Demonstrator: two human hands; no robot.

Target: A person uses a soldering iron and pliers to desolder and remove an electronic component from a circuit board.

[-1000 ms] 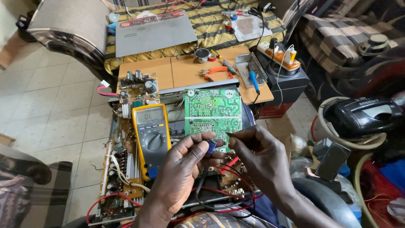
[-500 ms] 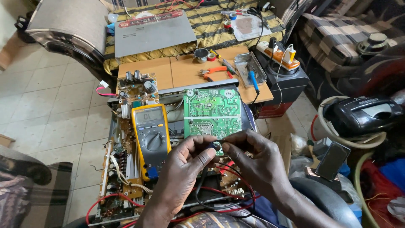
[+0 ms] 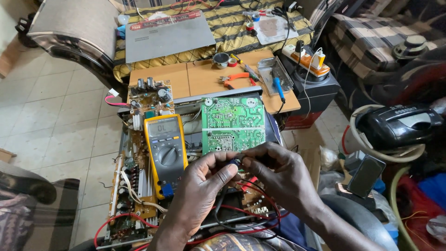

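My left hand [image 3: 200, 190] and my right hand [image 3: 278, 174] meet over an opened electronic chassis [image 3: 134, 186]. Between the fingertips of both hands sits a small dark component [image 3: 235, 162], too small to identify. Just beyond the fingertips stands a green circuit board [image 3: 233, 123], tilted up with its solder side toward me. A yellow multimeter [image 3: 166, 148] lies on the chassis to the left of my left hand. Its red and black test leads [image 3: 246, 218] loop under my wrists.
Behind the chassis a low wooden table [image 3: 186, 79] holds orange pliers [image 3: 237, 79], a blue-handled soldering iron [image 3: 278, 88] and a small round tin [image 3: 221, 59]. A grey metal cover [image 3: 169, 35] lies on the couch. A black device [image 3: 399, 125] sits at right, tiled floor [image 3: 60, 121] at left.
My two hands have drawn closer, so the fingertips of both now pinch the small dark part. The view has shifted slightly. The board and meter have not moved.
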